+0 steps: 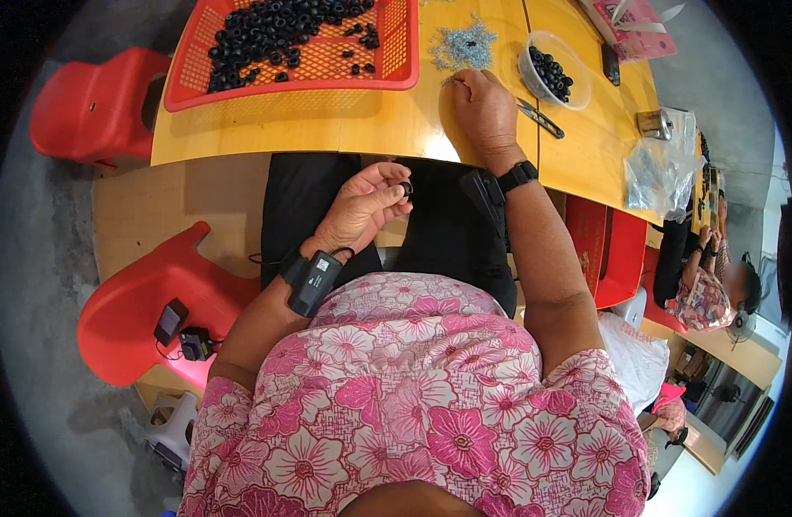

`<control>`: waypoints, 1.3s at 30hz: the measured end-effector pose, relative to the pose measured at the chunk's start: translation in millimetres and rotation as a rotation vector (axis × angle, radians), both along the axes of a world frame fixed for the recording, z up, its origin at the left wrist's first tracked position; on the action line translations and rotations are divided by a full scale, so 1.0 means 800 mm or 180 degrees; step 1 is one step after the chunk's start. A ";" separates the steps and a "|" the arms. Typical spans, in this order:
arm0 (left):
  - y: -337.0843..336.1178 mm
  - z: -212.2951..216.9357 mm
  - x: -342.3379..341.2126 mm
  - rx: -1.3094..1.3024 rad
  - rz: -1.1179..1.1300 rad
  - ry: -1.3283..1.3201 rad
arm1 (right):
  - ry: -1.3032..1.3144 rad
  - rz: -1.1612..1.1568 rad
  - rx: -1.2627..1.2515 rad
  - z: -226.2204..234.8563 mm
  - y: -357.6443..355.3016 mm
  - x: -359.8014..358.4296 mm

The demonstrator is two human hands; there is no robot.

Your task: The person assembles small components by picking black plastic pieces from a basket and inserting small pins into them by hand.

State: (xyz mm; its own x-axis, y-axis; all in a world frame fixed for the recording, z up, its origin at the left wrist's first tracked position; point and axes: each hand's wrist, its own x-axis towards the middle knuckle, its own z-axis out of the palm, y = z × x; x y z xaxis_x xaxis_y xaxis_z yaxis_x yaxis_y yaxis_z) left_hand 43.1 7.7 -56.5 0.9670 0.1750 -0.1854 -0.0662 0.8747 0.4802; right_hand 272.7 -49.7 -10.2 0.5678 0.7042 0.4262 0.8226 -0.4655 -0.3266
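Note:
My left hand [366, 207] is raised above my lap, just off the table's near edge. Its thumb and fingers pinch a small black ring-shaped part [406, 188]. My right hand [484, 112] rests on the yellow table at the near side of a pile of tiny silvery-blue pieces [463, 45]. Its fingers are bent together, and whatever they hold is hidden or too small to name. A red basket [292, 93] at the far left carries many black ring-shaped parts [267, 33]. Right of the pile, a clear round tub [577, 90] has more black parts [551, 73] in it.
Small thread snips [540, 119] lie by my right hand. Farther right are a metal can [654, 125], a clear plastic bag [663, 168], a dark phone [611, 65] and a pink bag [641, 34]. Red stools [146, 302] stand to the left. Another person [701, 293] sits at the right.

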 end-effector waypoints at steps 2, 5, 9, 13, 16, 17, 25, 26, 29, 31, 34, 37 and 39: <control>0.000 0.000 0.000 0.0002 0.0009 0.0005 | 0.0035 0.0031 0.0030 -0.001 -0.001 0.002; 0.000 -0.002 0.001 0.0006 0.0014 -0.0012 | 0.0083 0.0053 0.0065 -0.001 0.000 0.001; -0.001 -0.002 0.001 0.0001 0.0019 -0.0015 | 0.0037 0.0028 0.0045 0.000 0.000 0.000; 0.000 -0.003 0.001 -0.0008 0.0014 -0.0067 | 0.0065 0.0024 0.0105 0.000 0.000 -0.001; 0.000 -0.003 0.001 0.0008 0.0028 -0.0050 | 0.0123 -0.0014 0.0204 0.000 0.001 -0.003; 0.000 -0.003 0.000 0.0004 0.0028 -0.0062 | 0.0227 -0.0071 0.0243 0.002 0.001 -0.005; 0.000 -0.003 0.001 0.0002 0.0024 -0.0090 | 0.1214 -0.0271 0.0684 0.006 -0.006 0.008; -0.001 -0.003 0.002 0.0003 0.0027 -0.0092 | 0.1375 -0.0274 0.0818 0.001 -0.008 0.013; 0.000 -0.006 0.001 0.0009 0.0029 -0.0096 | 0.1253 -0.0262 0.0757 0.000 -0.012 0.017; 0.000 -0.005 0.001 0.0013 0.0031 -0.0097 | 0.0972 -0.0245 0.0560 0.002 -0.014 0.016; -0.001 -0.004 0.002 0.0021 0.0045 -0.0071 | 0.1054 -0.0304 0.0587 0.000 -0.016 0.016; -0.001 -0.005 0.002 0.0006 0.0034 -0.0020 | 0.1569 -0.0413 0.0838 -0.004 -0.016 0.024; 0.000 -0.005 0.002 0.0029 0.0043 -0.0021 | 0.1412 -0.0328 0.0682 -0.001 -0.015 0.024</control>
State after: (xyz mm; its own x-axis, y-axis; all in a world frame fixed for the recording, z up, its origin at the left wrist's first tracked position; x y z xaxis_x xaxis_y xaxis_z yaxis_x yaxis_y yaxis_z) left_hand 44.4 7.3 -60.8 0.9657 0.1898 -0.1775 -0.0812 0.8693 0.4876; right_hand 292.0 -61.4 -10.8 0.7890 0.5582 0.2569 0.5362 -0.4212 -0.7315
